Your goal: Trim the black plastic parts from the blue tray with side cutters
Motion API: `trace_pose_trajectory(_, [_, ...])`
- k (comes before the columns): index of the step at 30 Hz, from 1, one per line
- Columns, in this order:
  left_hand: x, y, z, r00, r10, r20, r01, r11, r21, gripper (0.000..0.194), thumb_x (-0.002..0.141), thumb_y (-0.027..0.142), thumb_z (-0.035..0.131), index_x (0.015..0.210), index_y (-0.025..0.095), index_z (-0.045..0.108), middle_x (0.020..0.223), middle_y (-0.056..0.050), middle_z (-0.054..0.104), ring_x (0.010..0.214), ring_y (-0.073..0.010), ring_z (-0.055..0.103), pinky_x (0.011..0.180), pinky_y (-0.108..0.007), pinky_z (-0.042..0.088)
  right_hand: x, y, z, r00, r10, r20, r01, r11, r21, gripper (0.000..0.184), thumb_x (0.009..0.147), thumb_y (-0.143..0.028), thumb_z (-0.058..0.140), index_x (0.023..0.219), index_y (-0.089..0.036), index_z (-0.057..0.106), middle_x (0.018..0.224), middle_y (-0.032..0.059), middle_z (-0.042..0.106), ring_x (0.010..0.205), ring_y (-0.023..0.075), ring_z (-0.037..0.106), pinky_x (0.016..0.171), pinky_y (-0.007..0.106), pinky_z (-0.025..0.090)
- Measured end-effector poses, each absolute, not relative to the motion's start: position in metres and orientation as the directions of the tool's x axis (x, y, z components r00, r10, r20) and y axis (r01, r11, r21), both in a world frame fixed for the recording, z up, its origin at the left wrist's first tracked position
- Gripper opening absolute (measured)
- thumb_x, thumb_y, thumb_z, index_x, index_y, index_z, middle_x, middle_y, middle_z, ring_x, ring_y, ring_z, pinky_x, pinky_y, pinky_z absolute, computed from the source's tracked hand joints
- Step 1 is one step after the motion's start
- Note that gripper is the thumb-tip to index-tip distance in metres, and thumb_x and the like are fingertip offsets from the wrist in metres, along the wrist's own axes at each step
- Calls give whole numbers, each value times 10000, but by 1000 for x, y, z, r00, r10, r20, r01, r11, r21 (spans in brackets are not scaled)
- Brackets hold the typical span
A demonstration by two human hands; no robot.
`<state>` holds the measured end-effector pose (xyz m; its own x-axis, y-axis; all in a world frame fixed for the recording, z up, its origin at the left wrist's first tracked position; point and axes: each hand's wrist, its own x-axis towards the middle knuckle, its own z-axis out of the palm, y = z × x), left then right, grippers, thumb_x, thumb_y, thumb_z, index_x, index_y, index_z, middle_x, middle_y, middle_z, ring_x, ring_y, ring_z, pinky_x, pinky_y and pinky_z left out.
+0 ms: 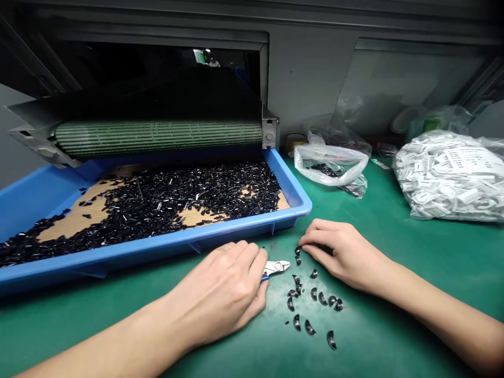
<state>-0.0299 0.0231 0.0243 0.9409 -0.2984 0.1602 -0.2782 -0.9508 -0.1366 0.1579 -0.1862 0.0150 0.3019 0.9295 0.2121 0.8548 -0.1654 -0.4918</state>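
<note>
Both hands work low. Our left hand (222,296) grips silver, blue-handled cutters (276,268); our empty, half-curled right hand (340,252) sits by black plastic crescents (314,294) at seven o'clock.

The left hand (222,296) sits at lower center of the frame, fingers curled and knuckles up, while the right hand (338,254) rests center right, fingers loosely bent and pointing left, both forearms angling in from the bottom corners.

bench: green mat (413,273) | wall: grey metal panels (311,68) | back: dark opening (129,58) | light: small lit sign (199,55)
</note>
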Motion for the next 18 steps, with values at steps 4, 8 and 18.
trace_pose_trajectory(4, [-21,18,26,957,-267,112,-248,-956,-159,240,1073,246,388,1114,136,598,966,-71,544,835,-263,505,733,-435,444,156,-186,14,287,933,219,871,-159,-466,199,1053,-190,535,1085,-172,731,1003,70,682,901,209,643,814,343,502])
trace_pose_trajectory(8, [-19,16,26,955,-284,90,-265,-948,-177,198,1082,243,448,1162,140,597,995,-60,556,881,-269,507,713,-421,398,157,-185,11,213,943,258,890,-78,-448,220,1068,-231,545,1174,-192,734,1043,73,678,939,214,638,833,338,494])
trace_pose_trajectory(18, [-20,11,28,925,-346,158,-305,-923,-235,351,1112,284,351,1227,99,625,1022,-99,623,909,-288,550,722,-435,370,160,-192,14,241,929,279,861,-73,-503,129,1019,-160,597,988,-173,722,939,57,704,823,181,644,751,302,486])
